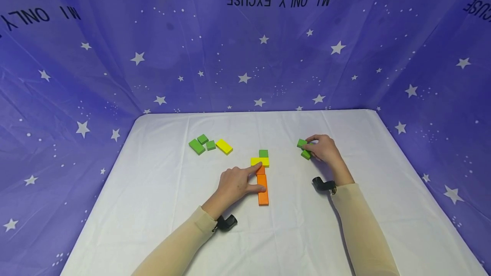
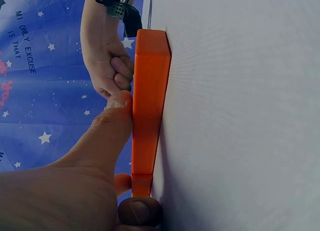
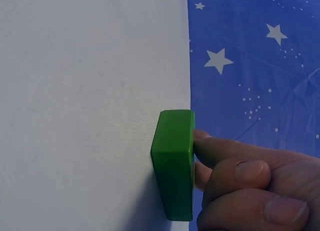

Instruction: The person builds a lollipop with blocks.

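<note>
In the middle of the table lies a row of flat blocks: a green block (image 1: 263, 153), a yellow block (image 1: 257, 161), a short orange block (image 1: 261, 171) and a long orange block (image 1: 263, 198). My left hand (image 1: 235, 183) spans it, index fingertip at the yellow block and extended thumb on the long orange one. At the right, the thumb and fingers of my right hand (image 1: 324, 150) are bent at a green block (image 3: 173, 136), partly covering it. Close beside those fingers lie another green block (image 1: 301, 143) and a green block (image 1: 305, 155).
At the back left, a longer green block (image 1: 197, 147) lies by small green blocks (image 1: 203, 139) and a yellow block (image 1: 224, 146). A white cloth (image 1: 161, 225) covers the table. Star-printed blue curtains (image 1: 215, 54) stand behind and at both sides.
</note>
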### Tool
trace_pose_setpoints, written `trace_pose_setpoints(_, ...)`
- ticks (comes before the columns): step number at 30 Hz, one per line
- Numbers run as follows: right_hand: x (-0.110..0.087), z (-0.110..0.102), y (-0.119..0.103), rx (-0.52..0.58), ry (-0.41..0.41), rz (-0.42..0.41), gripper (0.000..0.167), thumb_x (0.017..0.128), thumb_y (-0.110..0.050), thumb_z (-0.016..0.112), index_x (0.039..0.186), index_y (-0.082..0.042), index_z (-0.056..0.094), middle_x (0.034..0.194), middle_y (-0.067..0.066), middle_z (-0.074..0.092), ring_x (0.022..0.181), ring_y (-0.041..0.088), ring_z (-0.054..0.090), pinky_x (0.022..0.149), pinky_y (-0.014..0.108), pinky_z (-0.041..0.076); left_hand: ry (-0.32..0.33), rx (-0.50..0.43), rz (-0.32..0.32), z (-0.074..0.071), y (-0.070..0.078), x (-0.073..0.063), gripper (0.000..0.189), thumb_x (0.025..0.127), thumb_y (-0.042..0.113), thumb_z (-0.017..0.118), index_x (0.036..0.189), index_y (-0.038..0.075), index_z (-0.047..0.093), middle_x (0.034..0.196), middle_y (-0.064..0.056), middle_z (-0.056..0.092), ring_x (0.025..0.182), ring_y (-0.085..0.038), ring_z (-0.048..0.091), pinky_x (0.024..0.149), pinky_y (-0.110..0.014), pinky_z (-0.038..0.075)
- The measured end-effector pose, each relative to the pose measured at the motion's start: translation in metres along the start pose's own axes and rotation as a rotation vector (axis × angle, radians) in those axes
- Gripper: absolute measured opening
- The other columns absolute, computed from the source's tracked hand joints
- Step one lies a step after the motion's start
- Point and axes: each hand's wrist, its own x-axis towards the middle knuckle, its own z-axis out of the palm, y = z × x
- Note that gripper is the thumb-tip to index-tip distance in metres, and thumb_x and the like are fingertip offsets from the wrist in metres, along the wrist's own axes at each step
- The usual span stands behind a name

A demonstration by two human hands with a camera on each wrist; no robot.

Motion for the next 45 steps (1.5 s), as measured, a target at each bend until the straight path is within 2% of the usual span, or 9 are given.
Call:
trace_pose_setpoints(8,0.000,0.005,-0.005,-0.035,0.052,-0.031,0.047,0.097,-0.029,0.074,0.133,0.000,0.071,0.059,-0.004,0.058,0.051,0.010,0.052,0.051,0.026,0.046,0.001,-0.002,0.005,0.000,0.000,0.000,0.087,0.078,0.076,0.079,0.154,0.039,0.056,0.059,0.005,0.027,0.054,-0.015,0.027,0.053,-0.029,0.023)
trace_pose_setpoints(19,-0.006,0.004,-0.021,0.002,0.083,-0.101,0.043,0.098,-0.032,0.074,0.131,-0.005,0.074,0.059,0.003,0.063,0.046,0.011,0.047,0.047,0.027,0.041,-0.003,-0.001,-0.001,-0.002,-0.001,0.001,0.087,0.078,0.076,0.079,0.154,0.040,0.056,0.059,0.004,0.027,0.054,-0.016,0.027,0.053,-0.030,0.024)
trace_pose_setpoints(24,-0.008,0.004,-0.029,-0.006,0.097,-0.131,0.042,0.099,-0.032,0.074,0.131,-0.006,0.074,0.053,-0.001,0.058,0.042,0.011,0.044,0.046,0.029,0.040,-0.005,0.001,-0.004,-0.004,0.000,0.002,0.087,0.078,0.076,0.078,0.154,0.040,0.055,0.059,0.004,0.027,0.054,-0.016,0.027,0.054,-0.030,0.023)
trace_pose_setpoints(28,-0.009,0.007,-0.033,-0.009,0.115,-0.148,0.044,0.097,-0.034,0.075,0.130,-0.005,0.075,0.054,-0.003,0.057,0.046,0.012,0.046,0.048,0.029,0.040,-0.013,-0.005,-0.001,-0.003,0.001,0.002,0.086,0.079,0.076,0.078,0.154,0.040,0.055,0.059,0.005,0.027,0.054,-0.015,0.027,0.054,-0.030,0.023)
trace_pose_setpoints(35,-0.010,0.016,-0.045,0.015,0.097,-0.157,0.045,0.096,-0.035,0.077,0.130,-0.006,0.075,0.062,0.008,0.063,0.048,0.012,0.048,0.049,0.028,0.040,-0.022,-0.004,-0.004,-0.001,0.000,0.000,0.087,0.079,0.076,0.077,0.155,0.040,0.055,0.059,0.005,0.028,0.054,-0.016,0.028,0.055,-0.030,0.024)
trace_pose_setpoints(41,-0.010,0.023,-0.058,0.011,0.085,-0.178,0.045,0.096,-0.035,0.076,0.132,-0.007,0.074,0.054,-0.002,0.052,0.047,0.012,0.043,0.046,0.029,0.035,-0.024,-0.020,-0.001,0.000,0.000,0.000,0.086,0.079,0.076,0.078,0.154,0.039,0.056,0.059,0.005,0.029,0.054,-0.016,0.031,0.055,-0.030,0.025)
trace_pose_setpoints(45,-0.010,0.029,-0.064,0.008,0.077,-0.188,0.045,0.096,-0.035,0.076,0.132,-0.008,0.075,0.053,-0.004,0.048,0.047,0.013,0.042,0.046,0.029,0.036,-0.020,-0.013,0.001,-0.001,-0.001,0.000,0.086,0.080,0.076,0.077,0.154,0.039,0.056,0.059,0.005,0.029,0.054,-0.016,0.030,0.054,-0.029,0.025)
